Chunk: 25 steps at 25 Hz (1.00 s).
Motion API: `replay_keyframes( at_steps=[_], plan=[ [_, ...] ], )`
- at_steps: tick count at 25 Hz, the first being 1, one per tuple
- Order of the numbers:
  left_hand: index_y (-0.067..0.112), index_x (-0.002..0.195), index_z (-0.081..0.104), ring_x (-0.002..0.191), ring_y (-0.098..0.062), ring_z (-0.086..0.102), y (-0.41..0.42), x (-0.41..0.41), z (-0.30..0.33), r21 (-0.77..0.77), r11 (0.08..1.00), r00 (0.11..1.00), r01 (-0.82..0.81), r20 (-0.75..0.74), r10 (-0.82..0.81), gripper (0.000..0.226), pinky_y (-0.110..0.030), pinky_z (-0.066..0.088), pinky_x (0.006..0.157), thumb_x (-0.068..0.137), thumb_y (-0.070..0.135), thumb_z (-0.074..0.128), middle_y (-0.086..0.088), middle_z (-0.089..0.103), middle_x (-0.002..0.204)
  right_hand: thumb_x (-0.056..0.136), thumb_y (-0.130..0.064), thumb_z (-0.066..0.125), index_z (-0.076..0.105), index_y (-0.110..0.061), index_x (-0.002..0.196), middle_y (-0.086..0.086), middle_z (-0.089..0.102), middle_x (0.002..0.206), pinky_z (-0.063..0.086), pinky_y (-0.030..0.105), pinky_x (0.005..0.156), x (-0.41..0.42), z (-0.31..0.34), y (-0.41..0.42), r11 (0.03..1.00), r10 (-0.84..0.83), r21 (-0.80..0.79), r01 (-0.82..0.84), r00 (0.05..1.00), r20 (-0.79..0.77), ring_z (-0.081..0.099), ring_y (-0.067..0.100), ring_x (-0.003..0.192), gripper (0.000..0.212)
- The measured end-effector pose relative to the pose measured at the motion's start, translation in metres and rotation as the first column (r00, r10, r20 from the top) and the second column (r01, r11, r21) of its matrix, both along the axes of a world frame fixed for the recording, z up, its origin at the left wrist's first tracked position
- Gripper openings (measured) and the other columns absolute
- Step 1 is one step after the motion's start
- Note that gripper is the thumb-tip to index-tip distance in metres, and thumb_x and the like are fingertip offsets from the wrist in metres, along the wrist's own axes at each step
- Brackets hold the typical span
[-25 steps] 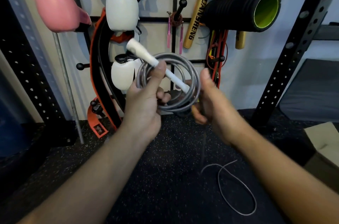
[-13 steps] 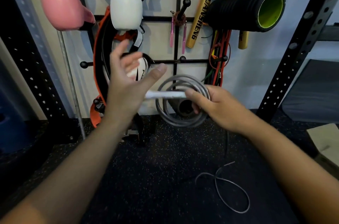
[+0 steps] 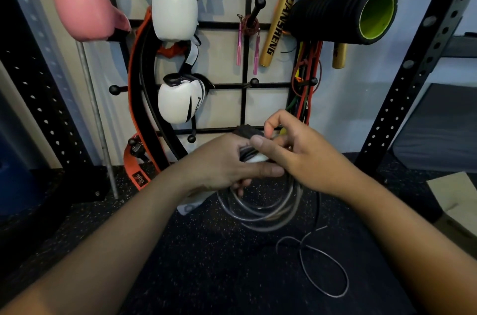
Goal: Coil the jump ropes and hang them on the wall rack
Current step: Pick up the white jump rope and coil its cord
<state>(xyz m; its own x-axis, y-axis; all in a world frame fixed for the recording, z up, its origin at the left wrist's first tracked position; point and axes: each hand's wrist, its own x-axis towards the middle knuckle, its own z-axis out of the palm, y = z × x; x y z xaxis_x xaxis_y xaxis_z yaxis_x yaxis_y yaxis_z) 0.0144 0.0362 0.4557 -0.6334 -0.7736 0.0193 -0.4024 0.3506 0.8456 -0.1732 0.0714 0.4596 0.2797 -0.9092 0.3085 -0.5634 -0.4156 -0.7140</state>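
A grey coiled jump rope hangs in loops below both hands, above the dark floor. My left hand grips the coil's top together with a white handle; another white handle end pokes out under that wrist. My right hand pinches the bundle at the top, where a dark handle sticks up. A second thin rope lies loose on the floor. The black wall rack with ball-tipped pegs stands straight ahead; a pink-handled rope hangs on one peg.
Boxing gloves, pink and white, hang on the rack beside an orange belt. A black foam roller, gold sticks and resistance bands hang at right. Perforated steel uprights flank the rack. Cardboard lies at right.
Both hands have dropped lower with the coil. My left hand, open and raised half a second ago, has closed on the bundle next to the right hand.
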Motion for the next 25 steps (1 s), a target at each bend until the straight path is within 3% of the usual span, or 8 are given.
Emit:
replay_keyframes(
  at_steps=[3,6,10,12,14,16,21,25],
  plan=[
    [0.018,0.106,0.071,0.053,-0.015,0.055,-0.003,0.008,0.003,0.075,0.997,0.993,-0.005,-0.115,0.013,0.04,-0.024,0.051,0.055,0.08,0.048,0.072,0.004,0.056,0.055,0.094,-0.075,0.033,0.067,-0.024,0.09,0.01,0.069,0.075,0.057,0.043,0.065,-0.001,0.003,-0.001,0.996,-0.069,-0.043,0.072,0.995,0.076,0.065,0.024,0.064,0.062],
    [0.016,0.083,0.066,0.045,-0.011,0.04,-0.002,0.01,0.007,0.22,0.975,0.882,0.014,-0.461,0.092,0.028,-0.031,0.054,0.058,0.084,0.044,0.067,0.007,0.043,0.05,0.096,-0.071,0.027,0.066,-0.019,0.071,0.013,0.057,0.059,0.043,0.024,0.047,-0.019,0.008,-0.004,0.988,-0.15,0.071,0.135,0.948,0.281,0.048,0.021,0.045,0.07],
    [0.022,0.064,0.056,0.045,-0.009,0.037,-0.001,-0.007,0.014,0.442,0.897,0.44,-0.004,-0.805,0.399,0.039,-0.026,0.055,0.056,0.087,0.053,0.06,0.007,0.037,0.05,0.102,-0.051,0.053,0.068,-0.001,0.079,0.007,0.041,0.05,0.039,0.026,0.049,-0.038,-0.014,-0.013,0.988,-0.076,0.155,0.025,0.939,0.334,0.038,0.02,0.042,0.056],
    [0.021,0.068,0.05,0.051,-0.01,0.044,0.0,-0.017,0.011,0.535,0.843,0.214,-0.061,-0.818,0.535,0.044,-0.029,0.059,0.063,0.095,0.055,0.055,0.007,0.038,0.054,0.105,-0.05,0.044,0.071,-0.009,0.093,0.003,0.052,0.057,0.037,0.028,0.05,-0.022,-0.026,-0.012,0.978,-0.085,0.21,0.009,0.929,0.36,0.043,0.019,0.046,0.05],
    [0.021,0.069,0.048,0.057,-0.013,0.054,0.003,-0.026,0.003,0.615,0.777,0.104,-0.134,-0.771,0.628,0.047,-0.043,0.061,0.076,0.095,0.059,0.054,0.004,0.044,0.058,0.101,-0.066,0.032,0.07,-0.02,0.111,-0.001,0.061,0.07,0.032,0.026,0.049,0.009,-0.032,-0.005,0.967,-0.103,0.255,-0.017,0.886,0.451,0.046,0.017,0.055,0.061],
    [0.02,0.071,0.048,0.056,-0.014,0.062,0.007,-0.036,-0.003,0.659,0.722,0.088,-0.21,-0.723,0.686,0.05,-0.048,0.062,0.074,0.094,0.064,0.051,0.004,0.049,0.059,0.093,-0.077,0.039,0.064,-0.018,0.119,-0.002,0.061,0.075,0.031,0.024,0.046,0.038,-0.034,0.006,0.968,-0.099,0.244,-0.059,0.804,0.587,0.047,0.015,0.055,0.069],
    [0.022,0.062,0.059,0.059,-0.018,0.063,0.016,-0.048,-0.015,0.54,0.752,0.253,-0.378,-0.721,0.645,0.047,-0.036,0.049,0.056,0.096,0.055,0.059,0.002,0.061,0.062,0.099,-0.026,0.065,0.067,-0.015,0.103,-0.009,0.064,0.066,0.039,0.012,0.043,0.061,-0.024,0.018,0.983,-0.181,0.121,0.14,0.593,0.785,0.054,-0.001,0.05,0.012],
    [0.005,0.091,0.073,0.08,-0.029,0.07,0.016,-0.048,-0.024,0.486,0.783,0.329,-0.389,-0.72,0.611,0.039,-0.042,0.05,0.067,0.092,0.043,0.067,-0.014,0.072,0.089,0.098,-0.023,0.068,0.069,-0.017,0.099,-0.011,0.064,0.056,0.039,0.013,0.041,0.044,-0.014,0.011,0.979,-0.199,0.113,0.169,0.684,0.702,0.053,-0.001,0.046,0.006]
  ],
)
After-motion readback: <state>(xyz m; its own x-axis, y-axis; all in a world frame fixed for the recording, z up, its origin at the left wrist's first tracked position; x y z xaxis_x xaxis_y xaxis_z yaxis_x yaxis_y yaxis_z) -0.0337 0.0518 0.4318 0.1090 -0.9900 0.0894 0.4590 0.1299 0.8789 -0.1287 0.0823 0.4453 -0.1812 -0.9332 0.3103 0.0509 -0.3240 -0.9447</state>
